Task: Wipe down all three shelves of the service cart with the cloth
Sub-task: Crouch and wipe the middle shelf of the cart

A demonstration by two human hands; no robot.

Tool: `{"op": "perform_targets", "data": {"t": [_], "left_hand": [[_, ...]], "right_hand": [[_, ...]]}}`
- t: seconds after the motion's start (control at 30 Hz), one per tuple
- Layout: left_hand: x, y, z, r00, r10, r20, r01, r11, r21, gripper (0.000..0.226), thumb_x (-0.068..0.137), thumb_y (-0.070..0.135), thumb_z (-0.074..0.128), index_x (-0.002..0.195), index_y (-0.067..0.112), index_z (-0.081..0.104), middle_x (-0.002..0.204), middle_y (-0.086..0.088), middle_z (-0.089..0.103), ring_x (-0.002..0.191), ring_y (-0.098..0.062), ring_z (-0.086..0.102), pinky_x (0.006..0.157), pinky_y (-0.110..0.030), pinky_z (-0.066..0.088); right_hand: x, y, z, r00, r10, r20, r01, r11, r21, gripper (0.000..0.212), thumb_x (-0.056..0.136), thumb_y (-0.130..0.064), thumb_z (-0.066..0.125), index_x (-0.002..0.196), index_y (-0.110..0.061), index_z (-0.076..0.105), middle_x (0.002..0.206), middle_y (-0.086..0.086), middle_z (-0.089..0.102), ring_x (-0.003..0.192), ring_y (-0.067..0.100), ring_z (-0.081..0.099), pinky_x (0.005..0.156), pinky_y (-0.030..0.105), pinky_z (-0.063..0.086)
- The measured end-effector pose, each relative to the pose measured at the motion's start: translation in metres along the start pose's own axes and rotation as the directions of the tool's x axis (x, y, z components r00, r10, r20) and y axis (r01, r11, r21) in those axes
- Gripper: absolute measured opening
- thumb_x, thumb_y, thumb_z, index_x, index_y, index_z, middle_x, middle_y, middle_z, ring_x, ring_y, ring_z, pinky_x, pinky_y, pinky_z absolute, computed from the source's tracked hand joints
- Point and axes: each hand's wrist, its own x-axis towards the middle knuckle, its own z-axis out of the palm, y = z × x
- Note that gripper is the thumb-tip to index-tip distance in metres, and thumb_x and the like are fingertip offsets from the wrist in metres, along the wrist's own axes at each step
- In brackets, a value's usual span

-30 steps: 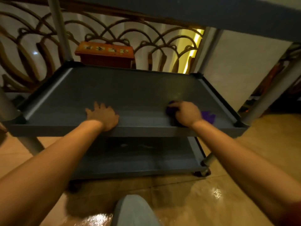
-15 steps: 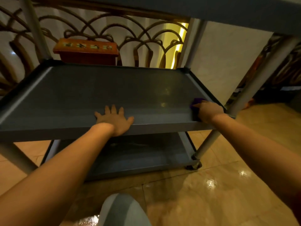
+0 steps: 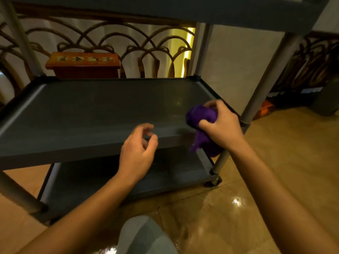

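We're at the middle shelf (image 3: 102, 114) of the service cart, and by our reckoning the bottom shelf (image 3: 113, 178) comes next, so we'd carry the cloth down and under. Our right hand (image 3: 222, 127) is clenched around the bunched purple cloth (image 3: 201, 116), lifted at the shelf's right front corner; our left hand (image 3: 137, 153) hovers half-curled, holding nothing.

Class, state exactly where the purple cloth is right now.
In the head view, the purple cloth is bunched in the right hand, at the front right corner of the cart's middle shelf.
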Motion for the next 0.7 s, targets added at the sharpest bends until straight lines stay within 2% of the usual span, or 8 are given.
{"op": "perform_targets", "data": {"t": [0.1, 0.17, 0.23, 0.3, 0.4, 0.53, 0.63, 0.7], "left_hand": [[-0.011, 0.014, 0.02, 0.944, -0.251, 0.214, 0.3, 0.922, -0.245, 0.044, 0.092, 0.048, 0.059, 0.132, 0.027, 0.057, 0.105, 0.004, 0.069, 0.082, -0.021, 0.071, 0.082, -0.045, 0.057], [-0.02, 0.015, 0.033, 0.692, -0.385, 0.61, 0.659, 0.682, -0.317, 0.057, 0.091, 0.061, 0.051, 0.132, 0.024, 0.06, 0.106, -0.006, 0.075, 0.084, -0.028, 0.071, 0.081, -0.046, 0.057], [-0.031, 0.009, 0.041, 0.537, -0.362, 0.762, 0.795, 0.52, -0.313, 0.061, 0.086, 0.065, 0.052, 0.127, 0.022, 0.065, 0.112, -0.018, 0.073, 0.093, -0.031, 0.069, 0.083, -0.046, 0.056], [-0.039, -0.003, 0.052, 0.569, -0.389, 0.725, 0.805, 0.444, -0.393, 0.056, 0.085, 0.052, 0.062, 0.127, 0.017, 0.066, 0.123, -0.022, 0.069, 0.104, -0.033, 0.066, 0.086, -0.047, 0.053], [-0.045, -0.018, 0.065, 0.604, -0.463, 0.649, 0.797, 0.348, -0.493, 0.046, 0.081, 0.033, 0.071, 0.121, 0.011, 0.068, 0.114, -0.018, 0.073, 0.095, -0.024, 0.071, 0.075, -0.038, 0.058], [-0.044, -0.039, 0.08, 0.615, -0.504, 0.606, 0.78, 0.278, -0.56, 0.038, 0.087, 0.008, 0.07, 0.125, 0.006, 0.063, 0.116, -0.018, 0.072, 0.097, -0.026, 0.072, 0.081, -0.037, 0.06], [-0.042, -0.047, 0.096, 0.648, -0.558, 0.518, 0.746, 0.325, -0.582, 0.038, 0.084, -0.001, 0.071, 0.117, 0.015, 0.062, 0.11, -0.011, 0.072, 0.095, -0.024, 0.071, 0.077, -0.037, 0.061], [-0.045, -0.05, 0.11, 0.649, -0.586, 0.486, 0.742, 0.347, -0.573, 0.045, 0.073, 0.0, 0.075, 0.113, 0.017, 0.061, 0.109, -0.012, 0.07, 0.094, -0.024, 0.069, 0.077, -0.037, 0.059]], "right_hand": [[-0.053, -0.001, 0.011, 0.989, -0.075, 0.124, 0.07, 0.997, 0.038, 0.052, 0.07, -0.031, 0.074, 0.114, -0.033, 0.047, 0.102, -0.01, 0.063, 0.086, 0.009, 0.063, 0.076, 0.025, 0.049], [-0.081, 0.007, 0.031, 0.962, -0.177, 0.209, 0.173, 0.984, 0.035, 0.056, 0.065, -0.034, 0.07, 0.115, -0.031, 0.045, 0.108, -0.008, 0.059, 0.092, 0.012, 0.062, 0.081, 0.032, 0.052], [-0.098, 0.017, 0.054, 0.92, -0.276, 0.277, 0.284, 0.959, 0.011, 0.059, 0.064, -0.037, 0.068, 0.118, -0.027, 0.047, 0.118, -0.006, 0.051, 0.103, 0.014, 0.058, 0.086, 0.039, 0.052], [-0.108, 0.029, 0.073, 0.899, -0.323, 0.295, 0.332, 0.943, 0.019, 0.064, 0.066, -0.038, 0.07, 0.125, -0.024, 0.049, 0.133, -0.007, 0.045, 0.118, 0.014, 0.053, 0.094, 0.04, 0.051], [-0.111, 0.046, 0.086, 0.92, -0.28, 0.276, 0.229, 0.952, 0.202, 0.074, 0.073, -0.044, 0.073, 0.14, -0.026, 0.047, 0.152, -0.008, 0.038, 0.138, 0.008, 0.041, 0.111, 0.029, 0.04], [-0.128, 0.082, 0.102, 0.983, 0.161, 0.085, -0.183, 0.877, 0.445, 0.063, 0.084, -0.053, 0.062, 0.14, -0.028, 0.049, 0.14, -0.005, 0.052, 0.13, 0.01, 0.051, 0.099, 0.025, 0.046], [-0.152, 0.103, 0.118, 0.825, 0.563, -0.05, -0.466, 0.727, 0.504, 0.03, 0.092, -0.041, 0.065, 0.108, -0.016, 0.063, 0.099, 0.0, 0.069, 0.103, 0.028, 0.067, 0.07, 0.016, 0.048], [-0.16, 0.107, 0.131, 0.742, 0.65, 0.165, -0.609, 0.551, 0.571, 0.034, 0.09, -0.049, 0.064, 0.104, -0.018, 0.065, 0.094, 0.002, 0.073, 0.097, 0.028, 0.071, 0.074, 0.026, 0.051]]}}
